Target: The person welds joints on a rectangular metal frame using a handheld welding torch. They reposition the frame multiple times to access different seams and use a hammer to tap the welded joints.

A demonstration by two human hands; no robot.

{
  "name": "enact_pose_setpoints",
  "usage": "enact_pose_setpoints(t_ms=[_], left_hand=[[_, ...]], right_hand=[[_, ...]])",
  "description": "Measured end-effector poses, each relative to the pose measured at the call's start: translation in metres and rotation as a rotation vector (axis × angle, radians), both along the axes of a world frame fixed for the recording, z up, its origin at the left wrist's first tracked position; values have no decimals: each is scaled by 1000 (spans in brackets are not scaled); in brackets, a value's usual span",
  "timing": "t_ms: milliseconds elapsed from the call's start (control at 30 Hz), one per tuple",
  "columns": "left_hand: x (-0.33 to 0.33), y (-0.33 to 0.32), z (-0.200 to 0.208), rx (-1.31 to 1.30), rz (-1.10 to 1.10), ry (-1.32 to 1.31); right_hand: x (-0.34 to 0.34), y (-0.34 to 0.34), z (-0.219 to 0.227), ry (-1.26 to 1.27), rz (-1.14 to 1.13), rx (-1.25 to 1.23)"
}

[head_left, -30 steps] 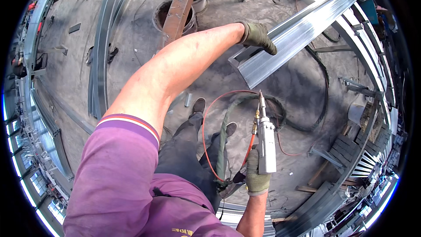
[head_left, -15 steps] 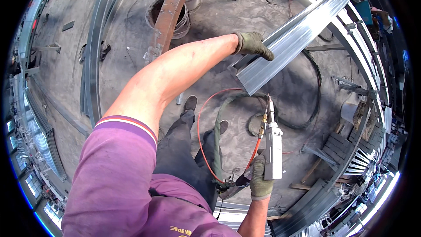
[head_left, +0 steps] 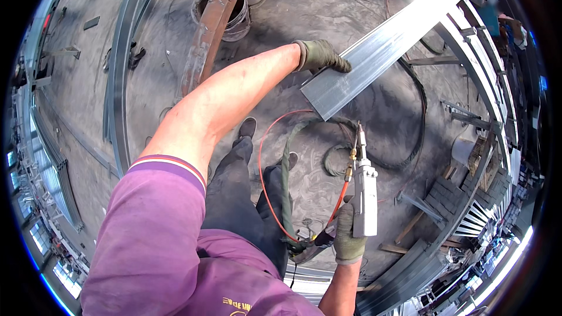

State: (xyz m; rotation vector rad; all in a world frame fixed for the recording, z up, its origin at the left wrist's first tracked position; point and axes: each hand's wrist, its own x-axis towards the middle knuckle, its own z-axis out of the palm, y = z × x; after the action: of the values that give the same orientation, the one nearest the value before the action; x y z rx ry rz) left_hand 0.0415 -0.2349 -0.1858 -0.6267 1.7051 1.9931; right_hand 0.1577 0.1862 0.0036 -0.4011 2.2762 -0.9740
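My gloved left hand [head_left: 323,57] is closed around the edge of a shiny galvanized steel channel [head_left: 383,44], close to its near end. The channel slants up to the far right, its broad flat face turned upward. In my gloved right hand [head_left: 349,237] is a silver welding gun [head_left: 366,199], held upright in view with its thin nozzle pointing away from me. The nozzle tip is apart from the channel, just below and right of its near end. An orange-red hose [head_left: 340,202] and a thick green-wrapped cable [head_left: 285,199] run to the gun.
A rusty brown beam [head_left: 213,26] stands at the upper left, beside a dirty bucket [head_left: 237,28]. Further left lies a long steel rail [head_left: 121,70]. Curved steel framework [head_left: 462,47] runs along the right, with stacked dark blocks [head_left: 438,198] below it. Cable loops lie on the floor.
My left hand has moved slightly left with the channel's near end. The channel has turned, so its groove no longer shows and its flat face does. The welding gun has barely moved.
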Motion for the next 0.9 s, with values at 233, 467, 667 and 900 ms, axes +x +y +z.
enact_pose_setpoints(t_ms=[233, 467, 667, 900], left_hand=[[90, 39, 72, -534, 558, 120], [222, 253, 147, 255, 815, 316], [204, 335, 146, 784, 836, 452], [196, 336, 168, 828, 796, 399]], right_hand=[[-40, 1, 35, 218, 268, -86], [-72, -11, 43, 308, 621, 31], [-84, -28, 42, 506, 904, 65], [-81, -54, 52, 444, 950, 215]])
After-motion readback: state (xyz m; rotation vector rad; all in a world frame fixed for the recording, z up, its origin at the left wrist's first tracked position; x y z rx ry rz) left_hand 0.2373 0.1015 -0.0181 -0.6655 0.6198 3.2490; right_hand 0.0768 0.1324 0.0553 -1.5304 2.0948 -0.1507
